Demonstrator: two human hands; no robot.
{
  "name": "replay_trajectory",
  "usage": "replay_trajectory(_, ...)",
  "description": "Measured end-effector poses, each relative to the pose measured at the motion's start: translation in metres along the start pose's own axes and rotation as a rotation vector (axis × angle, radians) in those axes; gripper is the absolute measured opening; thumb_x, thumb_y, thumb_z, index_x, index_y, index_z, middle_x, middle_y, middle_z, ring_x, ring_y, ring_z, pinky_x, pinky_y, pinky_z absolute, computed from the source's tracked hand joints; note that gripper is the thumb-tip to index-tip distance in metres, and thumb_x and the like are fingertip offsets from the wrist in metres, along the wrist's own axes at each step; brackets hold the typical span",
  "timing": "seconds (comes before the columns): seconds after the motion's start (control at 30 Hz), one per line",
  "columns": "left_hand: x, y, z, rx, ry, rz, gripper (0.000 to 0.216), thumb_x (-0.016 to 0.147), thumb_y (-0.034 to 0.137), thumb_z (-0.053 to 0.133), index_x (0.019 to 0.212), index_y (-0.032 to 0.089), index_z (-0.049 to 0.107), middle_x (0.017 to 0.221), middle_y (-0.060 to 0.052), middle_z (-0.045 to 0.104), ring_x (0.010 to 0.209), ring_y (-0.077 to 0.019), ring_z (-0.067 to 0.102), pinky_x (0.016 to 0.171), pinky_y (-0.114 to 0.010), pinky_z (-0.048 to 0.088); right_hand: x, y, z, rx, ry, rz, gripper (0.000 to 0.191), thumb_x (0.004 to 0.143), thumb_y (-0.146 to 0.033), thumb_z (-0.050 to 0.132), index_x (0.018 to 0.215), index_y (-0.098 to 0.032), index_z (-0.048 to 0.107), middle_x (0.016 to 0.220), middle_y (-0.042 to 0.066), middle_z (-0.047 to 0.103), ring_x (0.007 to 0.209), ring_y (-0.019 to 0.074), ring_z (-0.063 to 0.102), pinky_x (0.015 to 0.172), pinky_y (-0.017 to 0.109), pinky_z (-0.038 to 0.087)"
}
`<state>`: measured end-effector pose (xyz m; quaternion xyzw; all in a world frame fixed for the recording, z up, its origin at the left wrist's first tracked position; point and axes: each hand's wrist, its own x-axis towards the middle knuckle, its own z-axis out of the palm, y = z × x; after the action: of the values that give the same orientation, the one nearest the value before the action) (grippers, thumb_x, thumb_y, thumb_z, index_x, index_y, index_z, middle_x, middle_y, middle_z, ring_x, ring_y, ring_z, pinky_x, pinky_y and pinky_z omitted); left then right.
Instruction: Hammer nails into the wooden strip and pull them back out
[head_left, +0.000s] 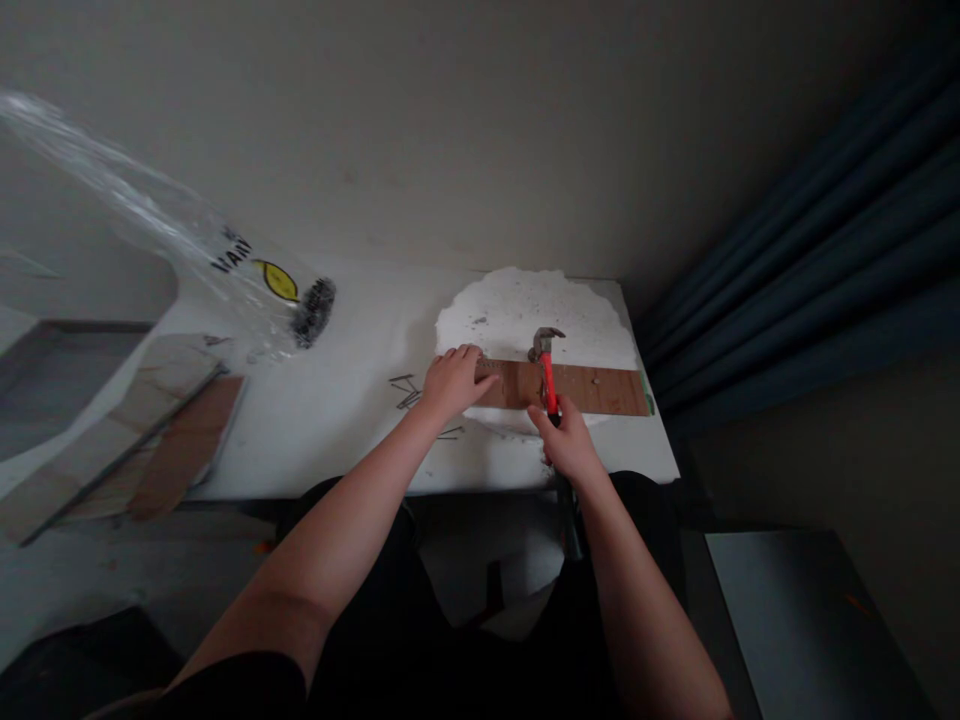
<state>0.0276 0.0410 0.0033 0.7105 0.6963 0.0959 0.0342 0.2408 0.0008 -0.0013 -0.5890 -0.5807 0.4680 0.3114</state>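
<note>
A brown wooden plank (592, 388) lies across a white foam slab (517, 305) on the white table (330, 420). My left hand (452, 381) rests on the plank's left end, fingers curled down over it. My right hand (568, 440) grips the red handle of a claw hammer (546, 362), whose metal head is raised just above the plank's middle. Several loose nails (409, 392) lie on the table just left of my left hand. A small nail head shows in the plank further right.
A clear plastic bag (225, 265) with a yellow label lies at the table's back left. Wood-patterned boards (161, 430) lean at the left edge. Dark blue curtains (810, 260) hang to the right, and a grey surface (795, 610) stands at lower right.
</note>
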Motion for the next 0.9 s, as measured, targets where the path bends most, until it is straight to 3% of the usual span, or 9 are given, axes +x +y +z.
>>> replay_trajectory(0.1,0.001,-0.002,0.000,-0.004,0.042,-0.019,0.045,0.092,0.051,0.052,0.121,0.018,0.057,0.116,-0.013,0.064,0.109,-0.0288,0.057,0.090,-0.039,0.043,-0.001,-0.001,-0.001,0.008,0.004,-0.008,0.042,0.080,-0.057,0.060,0.101,-0.021,0.056,0.062,-0.005,0.048,0.051,0.0129,0.045,0.045,0.024,0.037)
replay_trajectory(0.27,0.003,-0.008,0.000,0.019,-0.001,-0.002,0.035,0.092,0.050,0.050,0.102,0.019,0.066,0.114,-0.011,0.063,0.108,-0.0274,0.058,0.089,-0.038,0.043,-0.001,-0.002,-0.001,0.013,-0.001,-0.018,0.043,0.080,-0.056,0.060,0.103,-0.021,0.056,0.061,-0.005,0.048,0.050,0.0130,0.045,0.045,0.025,0.037)
replay_trajectory(0.5,0.005,-0.008,0.002,-0.002,0.020,-0.029,0.031,0.090,0.046,0.053,0.100,0.020,0.065,0.109,-0.011,0.064,0.104,-0.0273,0.059,0.087,-0.038,0.045,-0.001,0.000,-0.001,-0.002,0.001,-0.018,0.041,0.080,-0.058,0.059,0.100,-0.022,0.055,0.063,-0.004,0.049,0.051,0.0130,0.046,0.045,0.024,0.037)
replay_trajectory(0.73,0.009,-0.011,0.004,0.037,0.049,-0.043,0.021,0.086,0.029,0.051,0.096,0.019,0.067,0.105,-0.010,0.067,0.102,-0.0269,0.061,0.085,-0.038,0.047,-0.001,0.000,0.000,0.000,0.001,-0.010,0.041,0.080,-0.057,0.060,0.101,-0.022,0.055,0.061,-0.005,0.048,0.050,0.0133,0.046,0.045,0.024,0.036)
replay_trajectory(0.9,0.015,-0.014,0.001,0.081,-0.015,-0.054,0.025,0.086,0.025,0.048,0.098,0.018,0.070,0.105,-0.011,0.069,0.100,-0.0262,0.064,0.083,-0.037,0.048,-0.001,-0.001,-0.001,-0.005,-0.014,-0.004,0.042,0.080,-0.055,0.060,0.106,-0.021,0.056,0.061,-0.005,0.048,0.051,0.0137,0.046,0.045,0.025,0.036)
